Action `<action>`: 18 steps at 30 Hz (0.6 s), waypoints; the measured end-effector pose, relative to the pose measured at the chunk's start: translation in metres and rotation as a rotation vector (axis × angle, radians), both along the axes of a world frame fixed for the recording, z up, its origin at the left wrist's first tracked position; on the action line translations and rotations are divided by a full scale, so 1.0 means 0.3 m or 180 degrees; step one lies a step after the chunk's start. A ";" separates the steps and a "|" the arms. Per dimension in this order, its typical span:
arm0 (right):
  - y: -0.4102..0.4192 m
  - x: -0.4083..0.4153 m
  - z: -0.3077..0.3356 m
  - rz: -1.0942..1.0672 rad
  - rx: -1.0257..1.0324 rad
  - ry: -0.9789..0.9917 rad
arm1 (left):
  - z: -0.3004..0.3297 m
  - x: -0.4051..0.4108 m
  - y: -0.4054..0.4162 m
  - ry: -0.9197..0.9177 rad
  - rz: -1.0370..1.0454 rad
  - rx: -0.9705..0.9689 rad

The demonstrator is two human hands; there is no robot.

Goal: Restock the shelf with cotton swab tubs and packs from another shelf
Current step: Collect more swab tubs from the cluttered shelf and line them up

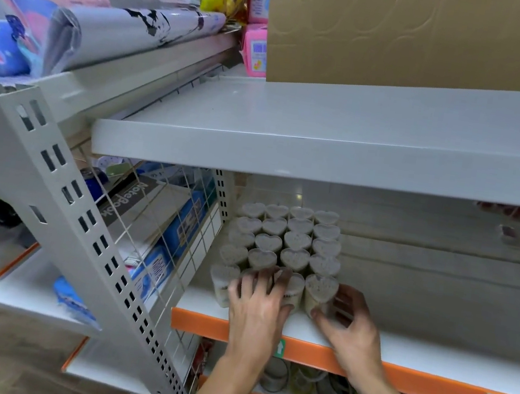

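Your two hands are at the front of the white shelf with the orange edge strip, working on the block of heart-shaped cotton swab tubs that stands against the wire grid divider on the shelf's left end. The tubs sit upright in tight rows, four across and about five deep, lids touching one another. Your left hand lies palm-down with its fingers spread over the tops of the two middle tubs in the front row — the fingertips curl a little over the lids, but whether they grip or only press you cannot tell from this angle. Your right hand is curled round the front-right tub, thumb on its near side and fingers wrapped behind its right side, and the tub stands upright on the shelf, just beside its neighbours. The front-left tub stands free of both hands. To the right of the block the shelf runs on bare to the frame edge. Above you is a grey shelf carrying a brown cardboard box with pink packs beside it. Below the orange strip, round tins and mixed goods sit on the next level — too blurred to name. Past the divider on the left, a box printed "NoteBook" and blue packs lean on the neighbouring shelf.
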State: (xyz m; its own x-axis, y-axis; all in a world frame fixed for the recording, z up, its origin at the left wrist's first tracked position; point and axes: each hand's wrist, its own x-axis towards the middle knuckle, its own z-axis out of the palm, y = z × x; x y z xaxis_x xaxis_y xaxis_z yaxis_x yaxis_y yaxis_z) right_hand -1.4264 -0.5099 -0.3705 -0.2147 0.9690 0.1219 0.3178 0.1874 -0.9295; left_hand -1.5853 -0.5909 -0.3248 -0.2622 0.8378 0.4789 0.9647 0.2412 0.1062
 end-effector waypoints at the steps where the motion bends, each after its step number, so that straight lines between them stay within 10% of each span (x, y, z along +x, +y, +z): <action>1: -0.001 -0.001 0.003 -0.0007 -0.0004 -0.0020 | 0.002 0.007 -0.006 -0.0044 -0.0015 0.0003; 18: 0.006 0.042 0.032 0.0041 -0.0282 0.0047 | -0.094 0.175 -0.115 -0.0673 -0.0836 0.0097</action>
State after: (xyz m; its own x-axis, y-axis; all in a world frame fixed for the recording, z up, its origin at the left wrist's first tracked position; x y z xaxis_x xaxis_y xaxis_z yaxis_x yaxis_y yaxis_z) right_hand -1.4138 -0.5082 -0.3609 -0.2260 0.9734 0.0390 0.3021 0.1080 -0.9471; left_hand -1.5328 -0.6255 -0.3530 -0.1356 0.8760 0.4629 0.9493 -0.0190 0.3139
